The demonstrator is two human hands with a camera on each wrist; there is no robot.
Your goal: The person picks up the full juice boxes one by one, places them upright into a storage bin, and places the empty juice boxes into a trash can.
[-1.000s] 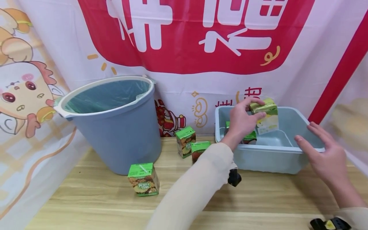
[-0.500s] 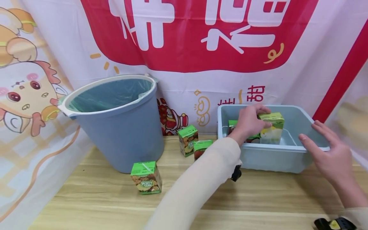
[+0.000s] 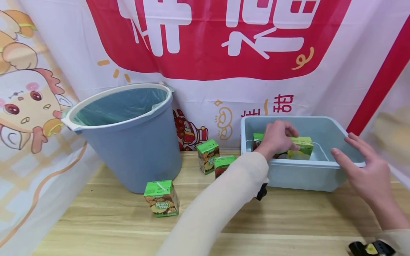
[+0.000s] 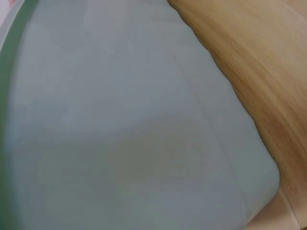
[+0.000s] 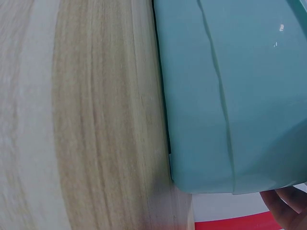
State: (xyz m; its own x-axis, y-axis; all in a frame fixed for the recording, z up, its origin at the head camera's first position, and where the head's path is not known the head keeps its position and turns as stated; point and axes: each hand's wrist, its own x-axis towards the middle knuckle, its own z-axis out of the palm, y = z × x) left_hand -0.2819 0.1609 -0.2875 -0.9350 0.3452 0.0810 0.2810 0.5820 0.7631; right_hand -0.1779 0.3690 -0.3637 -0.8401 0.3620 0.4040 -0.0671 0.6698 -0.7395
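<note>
My left hand (image 3: 278,137) reaches into a light blue plastic bin (image 3: 301,176). It grips a yellow-green drink carton (image 3: 305,143) low inside the bin, with fingertips and thumb at the carton's top. Left of that carton stands a green-topped brown drink carton (image 3: 257,138), partly hidden by the hand. My right hand (image 3: 368,170) rests at the bin's right corner, fingers and thumb extended along the rim. In the right wrist view, its fingers (image 5: 283,206) touch the bin's outer end wall. The left wrist view shows only the bin's outer wall (image 4: 120,96) and wood.
A blue-grey bucket (image 3: 141,149) with a clear liner stands at the left. Green-topped cartons stand on the wooden table (image 3: 105,220): one carton (image 3: 161,199) in front of the bucket, one carton (image 3: 208,156) behind, another carton (image 3: 224,164) partly behind the left sleeve. A printed cloth (image 3: 205,64) hangs behind.
My left hand has lowered the yellow-green carton from above the bin's rim down into the bin, and the carton now sits lower. My right hand has stayed at the corner.
</note>
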